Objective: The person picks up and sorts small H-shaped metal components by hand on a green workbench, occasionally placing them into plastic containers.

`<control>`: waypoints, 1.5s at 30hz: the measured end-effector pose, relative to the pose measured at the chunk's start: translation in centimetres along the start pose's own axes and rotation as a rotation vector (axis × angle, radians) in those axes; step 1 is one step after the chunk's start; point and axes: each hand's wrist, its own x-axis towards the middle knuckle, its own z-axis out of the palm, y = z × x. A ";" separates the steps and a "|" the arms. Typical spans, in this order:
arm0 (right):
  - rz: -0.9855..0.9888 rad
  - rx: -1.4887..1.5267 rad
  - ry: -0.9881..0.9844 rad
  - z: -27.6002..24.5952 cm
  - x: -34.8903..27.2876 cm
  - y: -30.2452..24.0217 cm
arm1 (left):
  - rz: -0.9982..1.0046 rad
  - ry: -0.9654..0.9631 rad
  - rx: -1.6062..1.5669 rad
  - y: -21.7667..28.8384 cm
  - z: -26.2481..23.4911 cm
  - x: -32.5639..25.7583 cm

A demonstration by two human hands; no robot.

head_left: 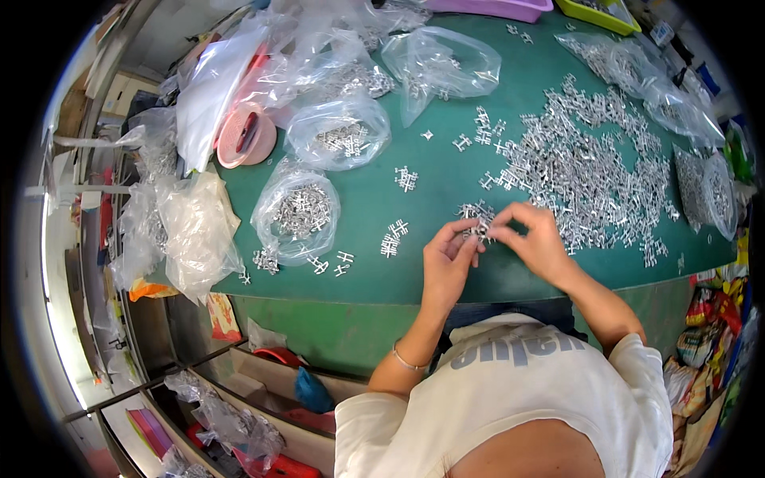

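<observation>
My left hand (449, 261) and my right hand (539, 242) meet near the front edge of the green table. Thumb and fingers of both are pinched around a small silvery metal piece (481, 232), mostly covered by the fingertips. Just beyond the fingertips lies a small cluster of similar branched metal pieces (476, 210). To the right spreads a large loose heap of such metal pieces (570, 171). Left of my left hand lies a small group of pieces (394, 237), with another little pile (406, 178) farther back.
At the left stand open clear plastic bags of metal pieces (301, 213) (344, 142), beside a pink tub (253, 142) holding a red-handled tool. Filled bags (705, 191) line the right edge. Purple (494, 6) and yellow-green trays (602, 14) stand at the back. Open drawers (263, 382) sit below left.
</observation>
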 end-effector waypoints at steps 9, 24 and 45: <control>0.564 1.122 -0.015 -0.1 0.5 1.8 | -0.063 0.035 -0.543 -0.4 1.1 1.3; 0.246 -0.048 -0.072 -1.0 -1.5 2.6 | -0.001 -0.058 -0.136 1.9 1.4 0.9; -0.129 -0.727 0.153 -3.8 -1.6 2.9 | 0.347 0.251 1.078 -2.0 0.2 1.7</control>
